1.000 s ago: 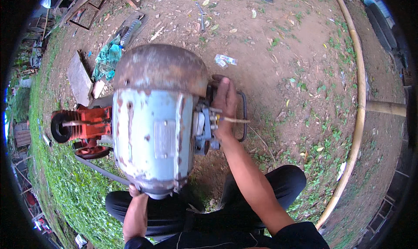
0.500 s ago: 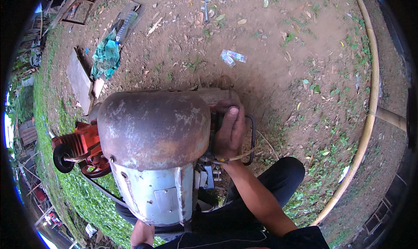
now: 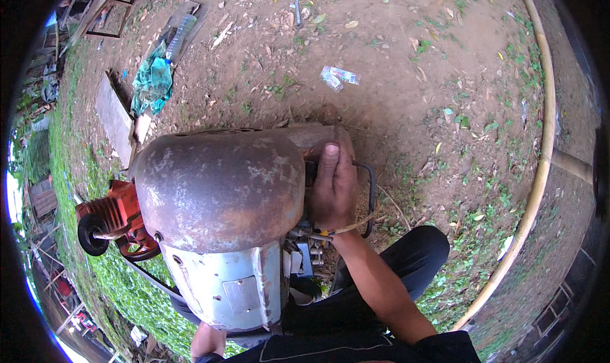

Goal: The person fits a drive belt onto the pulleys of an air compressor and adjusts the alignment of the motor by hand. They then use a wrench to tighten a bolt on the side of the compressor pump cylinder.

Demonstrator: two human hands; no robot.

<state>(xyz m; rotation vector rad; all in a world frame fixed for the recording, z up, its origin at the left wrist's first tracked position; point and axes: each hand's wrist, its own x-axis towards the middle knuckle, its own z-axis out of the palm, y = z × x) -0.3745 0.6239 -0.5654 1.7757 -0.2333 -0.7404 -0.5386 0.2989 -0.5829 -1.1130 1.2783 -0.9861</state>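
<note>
A bulky rounded machine housing [image 3: 222, 188] fills the space in front of me; its upper part is rusty brown metal. Below, the casing is chipped light blue [image 3: 219, 271] with a small plate on it. My right hand [image 3: 333, 194] is at the machine's right side, closed, its thumb pointing away from me along the fingers. The fingertips and whatever they grip are hidden. A dark curved metal bar [image 3: 371, 201] stands just right of that hand. Of my left hand, only the wrist area [image 3: 208, 341] shows below the casing; its fingers are hidden behind it.
A red finned machine part with a black wheel [image 3: 93, 233] stands left of the housing. Beyond lie boards [image 3: 115, 112], a green cloth [image 3: 152, 87], crushed clear plastic [image 3: 340, 77] and a metal rod [image 3: 297, 10]. A long bamboo pole [image 3: 543, 115] curves along the right.
My right hand has shifted slightly away from me, and its thumb now points straighter forward. The housing appears a little further left. The left wrist looks unchanged.
</note>
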